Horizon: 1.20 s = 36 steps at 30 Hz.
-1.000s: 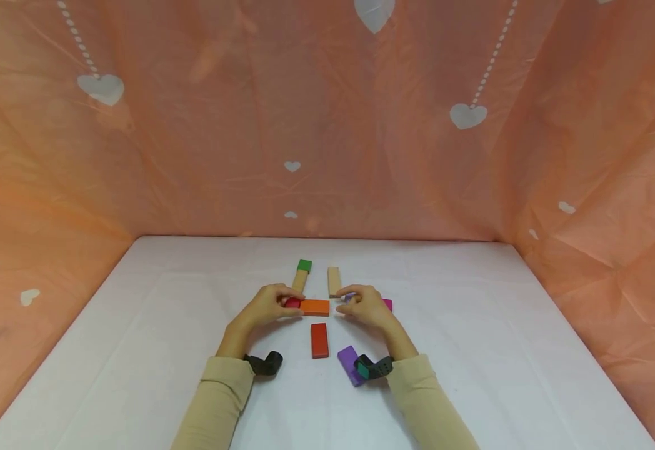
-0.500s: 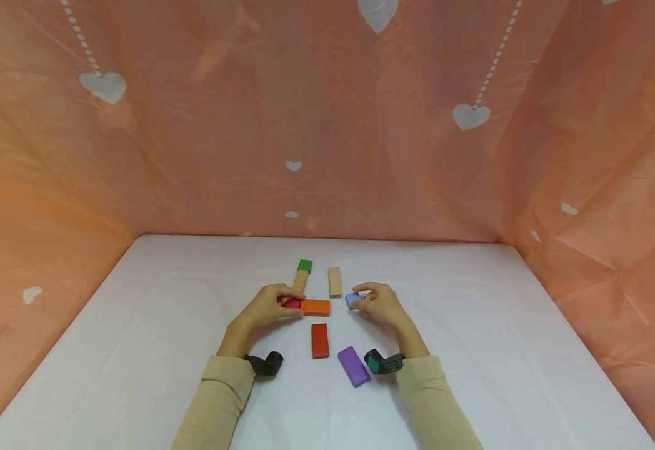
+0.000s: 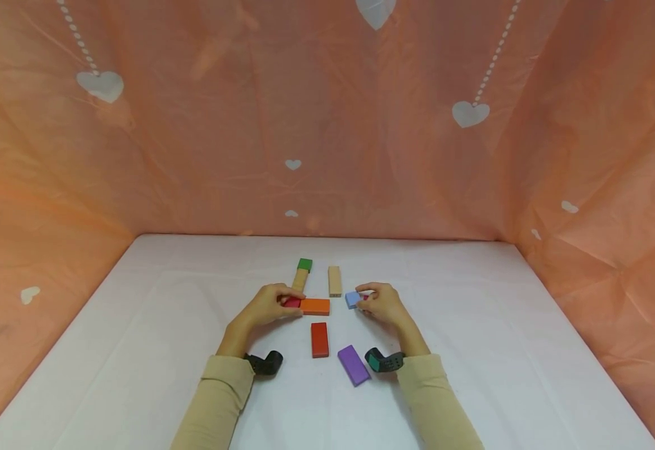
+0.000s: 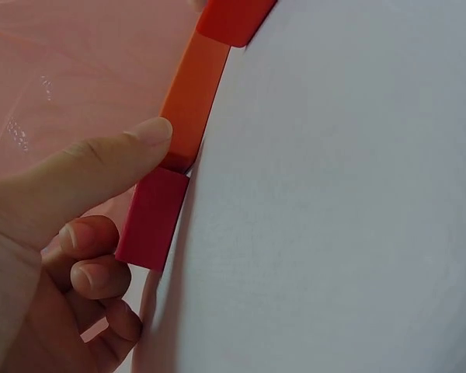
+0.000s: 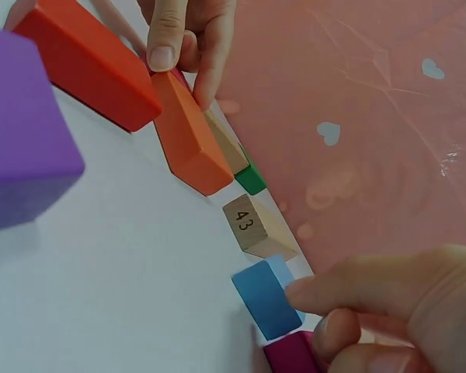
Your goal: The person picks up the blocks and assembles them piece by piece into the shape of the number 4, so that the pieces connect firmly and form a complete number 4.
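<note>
In the head view, the left hand (image 3: 268, 304) is around a crimson block (image 3: 292, 302), thumb in front and a finger behind. An orange block (image 3: 315, 307) meets the crimson one end to end. The left wrist view shows the thumb over the seam between crimson block (image 4: 151, 221) and orange block (image 4: 193, 101). The right hand (image 3: 386, 304) is at a light blue block (image 3: 352, 300), with a bit of magenta block (image 3: 365, 298) between its fingers. In the right wrist view, a digit touches the blue block (image 5: 266, 299) and others curl by the magenta block (image 5: 293, 353).
A wooden block (image 3: 300, 280) joins a green block (image 3: 305, 264) behind the left hand. Another wooden block (image 3: 335, 282) stands alone to their right. Nearer the person lie a red block (image 3: 319, 340) and a slanted purple block (image 3: 353, 365).
The right hand has shifted right. The magenta block, first seen beyond it on the right, now shows between its fingers beside the blue block. The left hand has stayed in place.
</note>
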Tool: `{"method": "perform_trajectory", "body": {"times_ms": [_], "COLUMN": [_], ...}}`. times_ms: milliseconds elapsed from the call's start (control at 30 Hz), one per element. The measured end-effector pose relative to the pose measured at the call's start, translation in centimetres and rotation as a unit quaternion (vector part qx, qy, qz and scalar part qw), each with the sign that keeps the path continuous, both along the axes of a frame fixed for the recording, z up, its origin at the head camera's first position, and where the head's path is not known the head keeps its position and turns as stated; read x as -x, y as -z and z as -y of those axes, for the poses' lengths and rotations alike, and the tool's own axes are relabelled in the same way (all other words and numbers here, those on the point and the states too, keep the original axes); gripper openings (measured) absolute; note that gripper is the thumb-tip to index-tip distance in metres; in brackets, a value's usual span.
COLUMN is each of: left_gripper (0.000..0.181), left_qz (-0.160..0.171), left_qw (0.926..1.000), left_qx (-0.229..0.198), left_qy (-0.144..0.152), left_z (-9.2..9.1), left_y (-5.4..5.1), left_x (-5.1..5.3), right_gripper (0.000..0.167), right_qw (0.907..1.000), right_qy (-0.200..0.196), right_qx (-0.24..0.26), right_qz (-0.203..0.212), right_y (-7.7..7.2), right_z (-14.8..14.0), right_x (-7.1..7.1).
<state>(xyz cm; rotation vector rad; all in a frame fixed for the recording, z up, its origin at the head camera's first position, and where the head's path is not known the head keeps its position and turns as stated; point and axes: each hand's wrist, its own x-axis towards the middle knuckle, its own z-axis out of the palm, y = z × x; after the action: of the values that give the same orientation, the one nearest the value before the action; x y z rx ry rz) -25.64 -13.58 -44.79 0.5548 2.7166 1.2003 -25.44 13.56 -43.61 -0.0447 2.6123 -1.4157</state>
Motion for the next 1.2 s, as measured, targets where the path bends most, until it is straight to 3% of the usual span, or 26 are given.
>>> {"method": "perform_trajectory", "body": {"times_ms": [800,1200], "left_gripper": [0.029,0.03], "left_qz": [-0.003,0.005], "left_qw": [1.0,1.0], "left_qx": [-0.001,0.001], "left_qy": [0.006,0.0], "left_z": [0.09,0.05], "left_y": [-0.06,-0.18], "left_x": [-0.04,-0.04], "right_gripper": [0.031,0.029], "right_qw": [0.9995,0.9994], "right_qy": [0.012,0.019], "right_qx": [-0.022,-0.026], "right_qz": [-0.021,-0.009], "right_y": [-0.12,0.06], "right_z": [0.49,0.62], "right_x": [-0.38,-0.25]}}
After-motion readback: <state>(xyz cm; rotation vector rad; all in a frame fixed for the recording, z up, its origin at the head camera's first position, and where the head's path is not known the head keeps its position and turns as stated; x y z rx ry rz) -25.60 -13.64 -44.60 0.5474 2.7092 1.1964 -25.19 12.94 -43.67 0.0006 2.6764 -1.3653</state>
